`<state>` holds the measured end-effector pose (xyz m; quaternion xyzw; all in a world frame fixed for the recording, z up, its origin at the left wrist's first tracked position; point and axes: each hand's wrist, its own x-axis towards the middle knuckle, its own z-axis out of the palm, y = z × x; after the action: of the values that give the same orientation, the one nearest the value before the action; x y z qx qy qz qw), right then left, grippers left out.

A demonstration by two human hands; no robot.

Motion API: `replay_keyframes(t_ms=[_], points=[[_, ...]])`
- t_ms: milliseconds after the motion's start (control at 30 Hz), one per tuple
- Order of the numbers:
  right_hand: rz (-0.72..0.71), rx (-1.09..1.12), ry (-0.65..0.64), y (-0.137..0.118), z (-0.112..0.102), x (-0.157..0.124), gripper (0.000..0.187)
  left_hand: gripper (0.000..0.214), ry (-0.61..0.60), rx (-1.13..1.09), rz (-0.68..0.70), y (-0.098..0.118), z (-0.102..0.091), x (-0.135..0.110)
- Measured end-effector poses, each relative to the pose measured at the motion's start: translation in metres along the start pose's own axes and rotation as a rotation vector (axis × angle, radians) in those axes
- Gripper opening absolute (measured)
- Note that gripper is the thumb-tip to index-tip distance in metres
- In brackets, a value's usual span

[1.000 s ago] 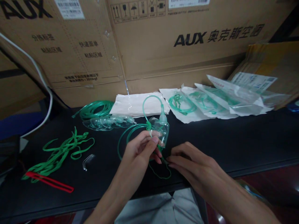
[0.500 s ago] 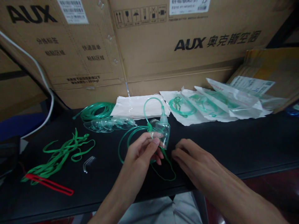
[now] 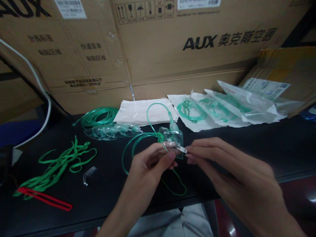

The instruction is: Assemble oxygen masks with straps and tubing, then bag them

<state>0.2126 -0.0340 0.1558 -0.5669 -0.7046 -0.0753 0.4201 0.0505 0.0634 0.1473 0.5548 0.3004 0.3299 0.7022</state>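
My left hand (image 3: 154, 161) is closed on a clear oxygen mask (image 3: 178, 136), thumb below and fingers along its near edge. Green tubing (image 3: 133, 144) runs from the mask's connector (image 3: 173, 125) and coils behind that hand. A thin green strap (image 3: 181, 192) hangs from the mask onto the black table. In a pinch, my right hand (image 3: 217, 161) grips the end of a small silvery metal strip (image 3: 182, 149), whose other end meets the mask's near edge by my left fingertips. Part of the mask is hidden behind my left fingers.
Green straps (image 3: 56, 168), red tweezers (image 3: 45, 198) and small bent metal strips (image 3: 89, 174) lie left. Behind are coiled tubing (image 3: 98, 117), stacked clear masks (image 3: 111, 131), white pouches (image 3: 145, 112) and packed masks (image 3: 191, 110). Large cardboard boxes (image 3: 153, 72) stand at the back.
My right hand has come up from the table to the mask, with a metal strip now showing in its fingers. The mask has tilted slightly in my left hand. The view has shifted a little.
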Motion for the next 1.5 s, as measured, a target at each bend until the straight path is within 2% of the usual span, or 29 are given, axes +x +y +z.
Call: replay_keyframes(t_ms=[167, 400, 767, 1000, 1133, 1233, 1400, 1500], points=[[-0.027, 0.023, -0.003, 0.001, 0.002, -0.002, 0.026, 0.015, -0.026, -0.033, -0.009, -0.001, 0.002, -0.001], [-0.027, -0.001, -0.100, 0.008, -0.001, -0.010, 0.027, 0.015, -0.005, -0.103, -0.045, -0.002, 0.001, -0.002], [-0.133, -0.243, -0.207, 0.015, -0.009, -0.027, 0.064, 0.011, -0.033, -0.126, -0.085, 0.000, -0.003, -0.003], [-0.158, -0.265, -0.137, 0.010, -0.008, -0.023, 0.052, 0.011, -0.058, -0.231, -0.109, -0.001, -0.003, -0.003], [-0.170, -0.164, -0.109, 0.008, -0.005, -0.017, 0.041, 0.011, -0.058, -0.262, -0.109, -0.001, -0.002, -0.004], [-0.122, -0.088, -0.069, 0.005, -0.003, -0.015, 0.035, 0.012, -0.065, -0.283, -0.113, 0.000, -0.002, -0.004], [-0.070, -0.028, -0.040, 0.000, -0.001, -0.012, 0.034, 0.012, -0.143, -0.198, -0.139, 0.001, 0.001, -0.006], [-0.024, 0.063, -0.014, -0.001, -0.001, -0.010, 0.035, 0.012, -0.145, -0.147, -0.129, 0.001, 0.000, -0.006]])
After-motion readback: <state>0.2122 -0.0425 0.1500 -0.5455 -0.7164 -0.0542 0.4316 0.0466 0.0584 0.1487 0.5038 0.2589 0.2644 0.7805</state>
